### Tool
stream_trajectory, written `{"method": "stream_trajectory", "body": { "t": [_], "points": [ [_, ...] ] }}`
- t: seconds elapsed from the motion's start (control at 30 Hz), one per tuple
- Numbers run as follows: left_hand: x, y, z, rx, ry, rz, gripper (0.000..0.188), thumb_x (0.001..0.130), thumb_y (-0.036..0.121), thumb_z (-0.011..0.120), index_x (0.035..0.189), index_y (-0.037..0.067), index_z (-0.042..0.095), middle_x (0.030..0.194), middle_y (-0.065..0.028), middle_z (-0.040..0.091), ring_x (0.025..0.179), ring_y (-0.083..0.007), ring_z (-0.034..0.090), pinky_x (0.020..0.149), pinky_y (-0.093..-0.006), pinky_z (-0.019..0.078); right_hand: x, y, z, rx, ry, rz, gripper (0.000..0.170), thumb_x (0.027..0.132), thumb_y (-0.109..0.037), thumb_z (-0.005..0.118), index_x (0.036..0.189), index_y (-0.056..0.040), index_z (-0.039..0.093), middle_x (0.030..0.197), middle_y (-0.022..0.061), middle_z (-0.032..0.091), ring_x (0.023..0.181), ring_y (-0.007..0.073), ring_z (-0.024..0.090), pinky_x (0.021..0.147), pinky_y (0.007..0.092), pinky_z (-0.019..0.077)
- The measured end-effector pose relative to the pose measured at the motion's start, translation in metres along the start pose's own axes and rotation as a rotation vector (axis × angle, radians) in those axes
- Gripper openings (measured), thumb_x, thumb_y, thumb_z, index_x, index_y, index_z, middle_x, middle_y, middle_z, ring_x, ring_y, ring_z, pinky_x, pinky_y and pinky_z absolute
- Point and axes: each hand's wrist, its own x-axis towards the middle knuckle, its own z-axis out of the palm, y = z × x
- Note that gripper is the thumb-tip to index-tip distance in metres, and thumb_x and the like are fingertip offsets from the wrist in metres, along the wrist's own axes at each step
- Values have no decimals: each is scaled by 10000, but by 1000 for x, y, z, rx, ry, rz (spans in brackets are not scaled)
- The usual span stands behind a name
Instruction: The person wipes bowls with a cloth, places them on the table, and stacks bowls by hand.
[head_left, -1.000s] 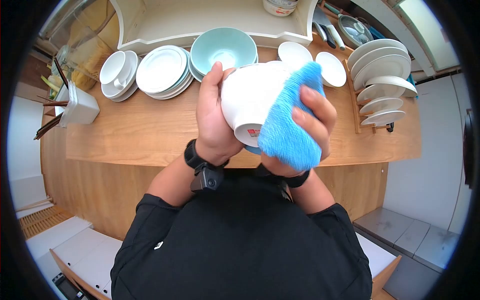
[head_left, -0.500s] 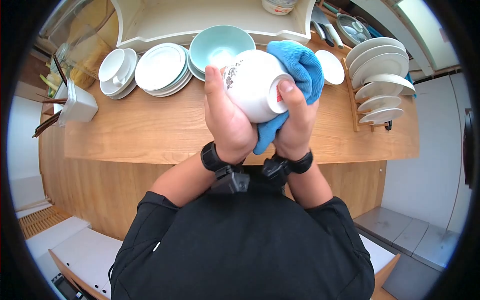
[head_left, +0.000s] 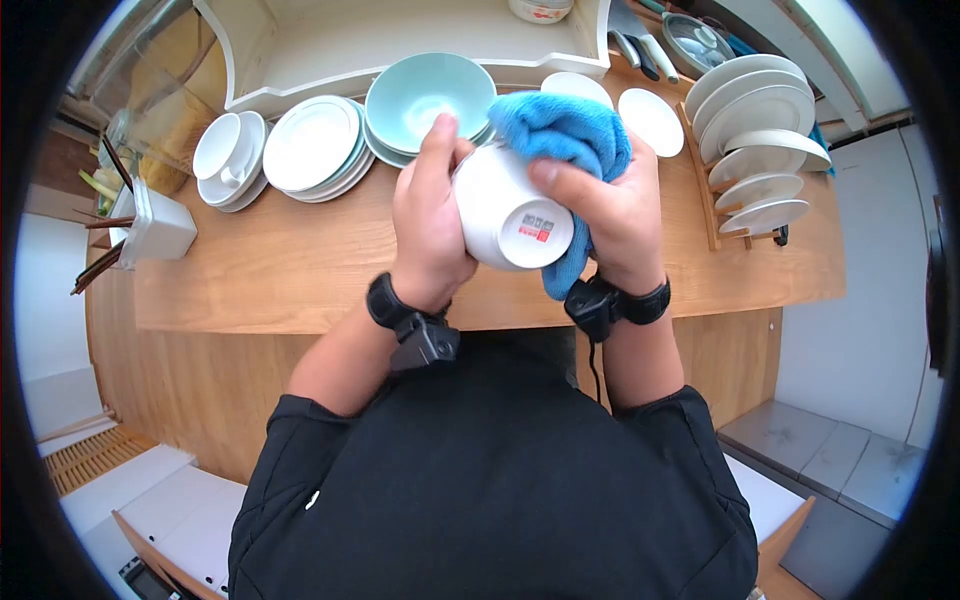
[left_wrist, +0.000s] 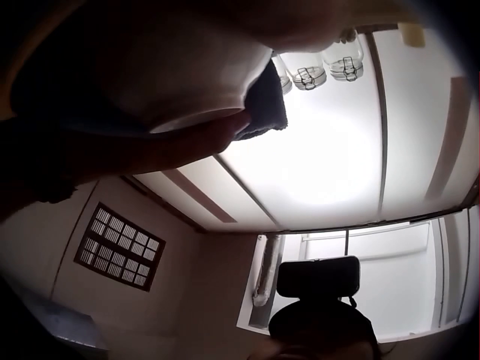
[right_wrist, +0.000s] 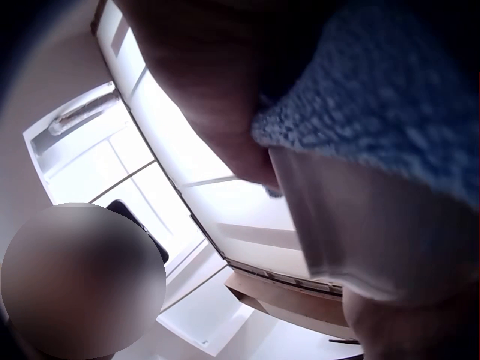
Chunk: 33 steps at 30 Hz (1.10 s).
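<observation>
Bowl, white, one: I see it held up over the table, tilted, its marked base toward my head view. Left hand: gripping the bowl's side. Right hand: holding a blue cloth against the bowl, thumb near the base. Beyond, on the table: green bowl, plates, cup. To my right: dish rack, loaded.

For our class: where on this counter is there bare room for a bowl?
Free: the counter between chopstick holder and left hand, before the plate stack; also between right hand and dish rack. Crowded: the back, from white cup to green bowl.
</observation>
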Motion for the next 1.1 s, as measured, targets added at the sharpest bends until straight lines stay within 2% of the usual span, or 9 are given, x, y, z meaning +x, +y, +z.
{"method": "stream_trajectory", "body": {
  "t": [0.17, 0.33, 0.43, 0.53, 0.67, 0.7, 0.83, 1.03, 1.1],
  "points": [
    [-21, -3, 28, -165, 128, 259, 519, 1140, 486, 396, 893, 76, 596, 884, -46, 654, 811, -116, 613, 756, -287, 509, -12, 37, 18, 428, 257, -29, 488, 921, -176, 795, 1329, 47, 646, 1206, 97, 725, 1093, 155, 692, 971, 333, 565],
    [-11, 4, 29, -68, 71, 348, 575, 1139, 528, 354, 953, 47, 609, 924, -48, 663, 852, -138, 620, 793, -286, 510, -21, 37, 25, 303, 324, -257, 660, 857, -190, 877, 1401, 57, 596, 1391, 129, 637, 1237, 207, 633, 1086, 356, 498],
    [-13, 19, 35, 103, 36, 207, 648, 1134, 565, 334, 1054, 8, 654, 987, -62, 694, 895, -131, 642, 802, -271, 510, -17, 16, -8, 28, 181, -332, 674, 782, -165, 929, 1353, 52, 645, 1394, 142, 643, 1247, 226, 635, 1093, 386, 496],
    [8, 49, 5, -33, -599, -101, 606, 1127, 536, 442, 1136, -15, 694, 970, -35, 727, 871, -77, 658, 740, -235, 509, -1, -5, -36, -422, -59, -656, 655, 684, -249, 980, 1237, 4, 736, 1337, 190, 691, 1222, 299, 673, 1064, 450, 523],
    [-11, 59, 24, 231, -320, 88, 556, 1127, 499, 487, 838, 54, 655, 821, 6, 662, 740, -59, 584, 656, -229, 464, -4, -8, -18, -611, -189, -841, 588, 720, -306, 979, 1209, -71, 753, 1323, 173, 704, 1221, 326, 691, 1069, 494, 553],
    [-7, 61, 19, 228, -315, 100, 556, 1127, 499, 487, 838, 54, 655, 821, 6, 662, 740, -59, 584, 656, -229, 464, -7, -7, -6, -512, -112, -847, 520, 684, -150, 966, 1166, -62, 793, 1309, 160, 718, 1161, 290, 722, 1020, 434, 579],
    [-6, 48, 16, -154, -382, -90, 553, 1138, 482, 453, 987, 4, 687, 899, -60, 709, 830, -121, 678, 760, -268, 543, -11, 28, 12, -473, 216, -1080, 462, 744, -203, 971, 1129, -72, 752, 1276, 141, 700, 1124, 282, 722, 988, 414, 596],
    [-11, 18, 17, -463, -329, -45, 615, 1141, 495, 340, 1272, -21, 647, 1234, -168, 731, 1125, -252, 717, 1002, -392, 571, -29, 41, 21, -542, 509, -916, 471, 779, -142, 910, 1193, -57, 702, 1304, 162, 674, 1212, 316, 675, 1042, 446, 551],
    [-15, 25, 18, -332, -232, -41, 608, 1141, 478, 327, 1260, -24, 649, 1263, -167, 720, 1184, -241, 693, 1032, -389, 549, -24, 34, -1, -402, 246, -707, 495, 756, -154, 917, 1192, -43, 710, 1319, 175, 680, 1213, 318, 674, 1040, 447, 545]
  ]
}}
